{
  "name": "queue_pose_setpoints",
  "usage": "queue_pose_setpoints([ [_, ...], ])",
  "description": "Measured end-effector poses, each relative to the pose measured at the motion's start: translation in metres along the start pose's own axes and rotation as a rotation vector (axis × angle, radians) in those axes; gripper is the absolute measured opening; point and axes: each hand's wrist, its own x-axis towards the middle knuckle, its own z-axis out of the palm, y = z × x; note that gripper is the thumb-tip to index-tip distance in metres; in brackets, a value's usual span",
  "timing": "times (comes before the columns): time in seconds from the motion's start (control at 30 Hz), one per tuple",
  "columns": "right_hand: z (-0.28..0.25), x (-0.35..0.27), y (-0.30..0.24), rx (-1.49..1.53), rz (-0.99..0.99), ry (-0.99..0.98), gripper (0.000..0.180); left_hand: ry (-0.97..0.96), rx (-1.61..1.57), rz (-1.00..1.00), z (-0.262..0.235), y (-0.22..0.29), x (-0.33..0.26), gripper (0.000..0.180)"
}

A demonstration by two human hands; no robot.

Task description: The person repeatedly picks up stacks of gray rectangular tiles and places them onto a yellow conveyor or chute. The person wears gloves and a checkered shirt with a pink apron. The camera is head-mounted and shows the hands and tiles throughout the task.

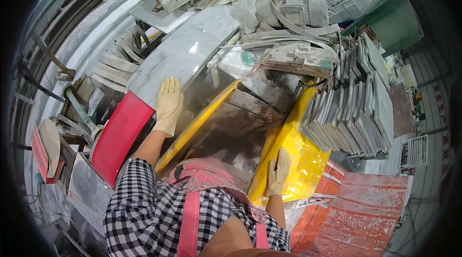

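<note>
Both of my hands wear pale cream gloves. My left hand point(169, 106) lies with outstretched fingers at the near end of a long grey-white marble slab point(192, 40), its fingertips over the slab's edge. A glossy red panel point(118, 139) is just left of that wrist. To the right, my right hand point(279, 171) rests stretched out against a shiny yellow sheet point(305, 153), holding nothing visible. Between my arms runs a yellow-edged strip point(202, 116) beside a dark, dirty recess point(240, 134).
Several thin stone slabs point(346, 107) stand upright in a row at the right. A dusty orange-red sheet point(363, 209) lies below them. A motor-like grey cylinder point(308, 12) and dirty boards are at the back; curved pale straps point(115, 66) are at the left.
</note>
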Motion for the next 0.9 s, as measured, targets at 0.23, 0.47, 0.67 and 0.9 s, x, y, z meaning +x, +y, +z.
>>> queue_pose_setpoints([
  [0.23, 0.0003, 0.0002, -0.0003, -0.011, -0.012, 0.023, 0.062, 0.091, -0.069, 0.022, 0.004, -0.0022, -0.0009, 0.059],
  [0.47, -0.0016, -0.0005, -0.002, 0.025, -0.029, 0.06, 0.059, 0.105, -0.086, 0.028, 0.0064, -0.0021, -0.0018, 0.059],
  [0.67, -0.0004, 0.0002, -0.0013, 0.026, -0.017, 0.056, 0.058, 0.11, -0.062, 0.02, 0.0065, -0.0013, -0.0007, 0.06],
  [0.9, -0.0025, -0.0009, -0.0013, 0.032, -0.016, 0.048, 0.058, 0.082, -0.051, 0.011, 0.0025, 0.0007, -0.0009, 0.061],
])
